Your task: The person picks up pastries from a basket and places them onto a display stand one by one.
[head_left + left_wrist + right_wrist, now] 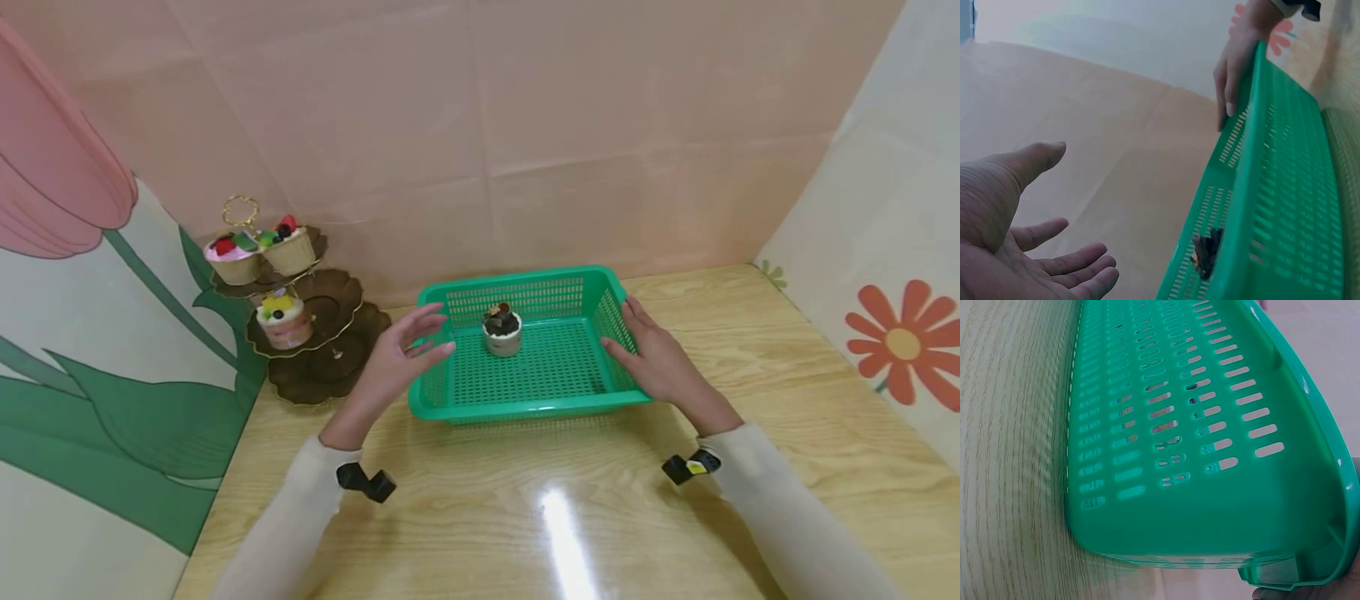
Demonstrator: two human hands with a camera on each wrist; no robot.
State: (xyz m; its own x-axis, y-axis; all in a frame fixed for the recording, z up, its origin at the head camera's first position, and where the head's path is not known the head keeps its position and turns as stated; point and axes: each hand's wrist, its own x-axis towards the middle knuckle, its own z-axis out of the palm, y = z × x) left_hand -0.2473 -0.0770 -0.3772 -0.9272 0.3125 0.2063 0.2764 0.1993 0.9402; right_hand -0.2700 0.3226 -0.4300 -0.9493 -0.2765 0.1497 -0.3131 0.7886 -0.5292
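A green plastic basket (525, 408) with slotted walls sits on the table. Inside it, left of the middle, stands a small white dessert cup (503, 340) topped with dark chocolate pieces; only the dark topping (1206, 253) shows in the left wrist view. My left hand (397, 354) hovers at the basket's left end, thumb and fingers spread with nothing between them. At the opposite end my right hand (656, 354) holds the basket's rim, thumb over the inner side. Most of that hand is out of the right wrist view, behind the basket's corner.
To the left stands a brown tiered stand (337, 300) with gold edges. Two fruit-topped cupcakes share its top tier, and a layered dessert cup (284, 322) sits on the middle tier. A pink backdrop (562, 167) rises behind the wooden table (480, 517).
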